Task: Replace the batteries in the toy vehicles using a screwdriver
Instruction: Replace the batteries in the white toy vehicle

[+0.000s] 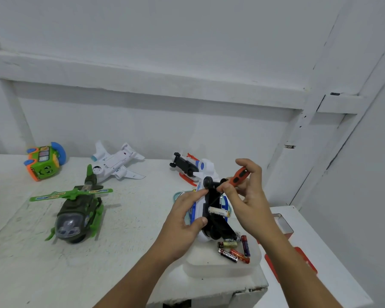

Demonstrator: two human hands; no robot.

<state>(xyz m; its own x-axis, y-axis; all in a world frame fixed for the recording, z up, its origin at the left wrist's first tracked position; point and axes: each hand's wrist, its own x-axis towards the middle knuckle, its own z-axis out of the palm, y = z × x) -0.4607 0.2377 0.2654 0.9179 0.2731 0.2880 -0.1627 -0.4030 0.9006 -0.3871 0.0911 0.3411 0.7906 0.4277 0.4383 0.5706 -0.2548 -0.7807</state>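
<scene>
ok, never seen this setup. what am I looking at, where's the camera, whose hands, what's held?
No machine: one camera worn on a person's head, looking down at their own bare hands. The left hand grips a white toy turned belly-up; a pale battery lies across its black underside. The right hand holds an orange screwdriver, tip at the toy. A clear tray nearby holds loose batteries. On the table further left: a green helicopter, a white plane, a green bus.
</scene>
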